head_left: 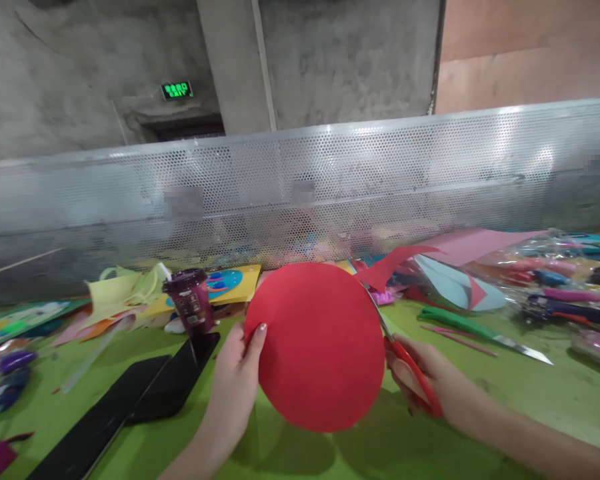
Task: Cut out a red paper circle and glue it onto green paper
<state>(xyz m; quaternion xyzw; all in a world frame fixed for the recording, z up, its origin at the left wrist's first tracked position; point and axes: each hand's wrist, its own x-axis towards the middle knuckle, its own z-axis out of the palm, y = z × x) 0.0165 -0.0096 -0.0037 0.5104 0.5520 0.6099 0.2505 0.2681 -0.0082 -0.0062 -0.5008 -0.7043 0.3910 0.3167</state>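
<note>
A round red paper disc (320, 347) is held up over the green table, its face toward me. My left hand (243, 357) grips its left edge, the thumb on the front and the other fingers mostly hidden behind. In my right hand (423, 373) is a pair of scissors with red handles (415, 377). The metal blades (377, 310) lie along the disc's upper right edge. A curling strip of red paper (393, 265) sticks out beyond the blade tips. Whether it is still joined to the disc I cannot tell.
A dark cup with a straw (189, 303) stands behind black phone-like slabs (175, 387) on the left. To the right lie a green-handled knife (485, 333), light blue paper (457, 283) and pink paper (480, 245). A perforated metal screen (300, 173) runs along the back of the green table (520, 400).
</note>
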